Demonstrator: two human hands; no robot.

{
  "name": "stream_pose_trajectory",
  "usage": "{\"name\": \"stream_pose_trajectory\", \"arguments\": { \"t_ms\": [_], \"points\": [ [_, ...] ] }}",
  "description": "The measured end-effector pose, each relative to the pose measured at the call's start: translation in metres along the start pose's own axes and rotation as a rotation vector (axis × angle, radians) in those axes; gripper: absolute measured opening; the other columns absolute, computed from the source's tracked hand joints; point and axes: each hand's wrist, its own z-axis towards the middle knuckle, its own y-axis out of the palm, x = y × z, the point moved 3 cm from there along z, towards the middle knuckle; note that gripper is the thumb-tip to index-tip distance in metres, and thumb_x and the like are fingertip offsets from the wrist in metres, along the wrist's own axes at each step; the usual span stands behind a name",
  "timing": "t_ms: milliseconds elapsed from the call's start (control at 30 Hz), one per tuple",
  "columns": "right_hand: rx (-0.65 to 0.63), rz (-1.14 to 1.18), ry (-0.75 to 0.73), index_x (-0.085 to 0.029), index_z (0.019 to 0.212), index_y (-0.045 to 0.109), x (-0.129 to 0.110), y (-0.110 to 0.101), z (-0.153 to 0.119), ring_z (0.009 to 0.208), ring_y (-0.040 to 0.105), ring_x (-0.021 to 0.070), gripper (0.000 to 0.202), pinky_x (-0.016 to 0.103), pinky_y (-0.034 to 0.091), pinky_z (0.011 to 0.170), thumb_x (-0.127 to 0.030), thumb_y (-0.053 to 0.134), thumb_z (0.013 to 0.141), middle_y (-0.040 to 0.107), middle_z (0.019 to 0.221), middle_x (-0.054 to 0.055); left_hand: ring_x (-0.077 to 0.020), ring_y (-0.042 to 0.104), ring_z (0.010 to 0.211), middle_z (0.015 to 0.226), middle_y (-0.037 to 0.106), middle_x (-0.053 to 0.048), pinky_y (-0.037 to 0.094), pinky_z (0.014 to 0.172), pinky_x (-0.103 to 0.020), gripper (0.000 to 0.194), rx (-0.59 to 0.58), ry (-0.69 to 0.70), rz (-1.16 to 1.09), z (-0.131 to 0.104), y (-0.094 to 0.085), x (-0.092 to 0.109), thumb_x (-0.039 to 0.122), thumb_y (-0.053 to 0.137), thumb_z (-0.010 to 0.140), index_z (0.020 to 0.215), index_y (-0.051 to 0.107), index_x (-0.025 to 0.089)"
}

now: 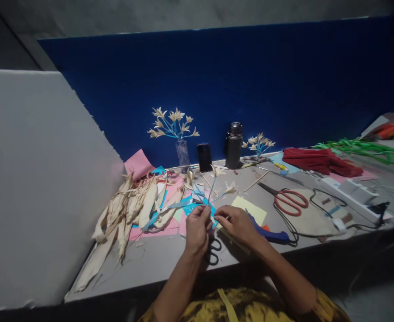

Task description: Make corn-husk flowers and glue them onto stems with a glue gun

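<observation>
Near the middle of the table my left hand point(198, 226) pinches the blue-wrapped stem of a small spray of corn-husk flowers point(213, 185). Its pale blossoms point up and away from me. Beside it, my right hand point(237, 223) has thumb and fingers closed close to the stem's lower end; what lies between them is hidden. A light blue paper strip point(175, 206) runs out leftward from near my left hand. Black scissor handles point(213, 251) show just below my hands, with the blades hidden. A blue-handled tool, perhaps a glue gun point(270, 233), lies right of my right hand.
Dried corn husks point(136, 205) lie over pink paper at left. Behind stand a vase of husk flowers point(182, 154), a phone point(204, 156), a thermos point(234, 147) and a smaller bouquet point(259, 145). Red-handled scissors point(290, 201), a red cloth point(320, 161) and a power strip point(354, 199) lie right.
</observation>
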Motion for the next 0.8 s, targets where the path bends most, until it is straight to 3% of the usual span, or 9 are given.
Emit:
{"name": "stream_pose_trajectory", "arguments": {
  "t_ms": [267,467,600,800],
  "points": [
    [-0.027,-0.006,0.024,-0.022,0.088,0.073,0.003,-0.001,-0.001,0.078,0.07,0.0186,0.008,0.025,0.044,0.07,-0.021,0.065,0.089,0.076,0.085,0.002,-0.0019,0.03,0.045,0.055,0.041,0.008,0.022,0.041,-0.015,0.045,-0.023,-0.005,0.007,-0.001,0.001,0.001,0.041,0.089,0.057,0.066,0.054,0.015],
    [-0.017,-0.033,-0.002,-0.022,0.09,0.074,0.002,-0.005,-0.002,0.083,0.07,0.0211,0.011,0.028,0.047,0.076,-0.023,0.063,0.09,0.077,0.092,0.005,-0.0039,0.038,0.048,0.057,0.048,0.006,0.032,0.047,-0.016,0.044,-0.01,-0.007,0.053,-0.003,-0.001,0.001,0.042,0.089,0.057,0.068,0.056,0.015],
    [0.02,0.006,-0.01,-0.024,0.09,0.074,0.008,-0.005,-0.003,0.085,0.07,0.0214,0.014,0.03,0.049,0.079,-0.024,0.06,0.091,0.077,0.092,0.005,-0.0059,0.043,0.052,0.06,0.052,0.004,0.037,0.051,-0.018,0.038,0.002,0.055,0.164,-0.004,-0.003,0.003,0.041,0.087,0.059,0.069,0.062,0.015],
    [0.011,0.07,0.028,-0.025,0.092,0.075,0.017,-0.007,-0.005,0.08,0.069,0.0212,0.015,0.033,0.049,0.081,-0.029,0.061,0.09,0.076,0.089,0.004,-0.0085,0.039,0.052,0.055,0.046,0.004,0.035,0.05,-0.021,0.028,-0.075,0.157,0.375,-0.006,-0.002,0.013,0.038,0.08,0.067,0.061,0.064,0.016]
  ]
}}
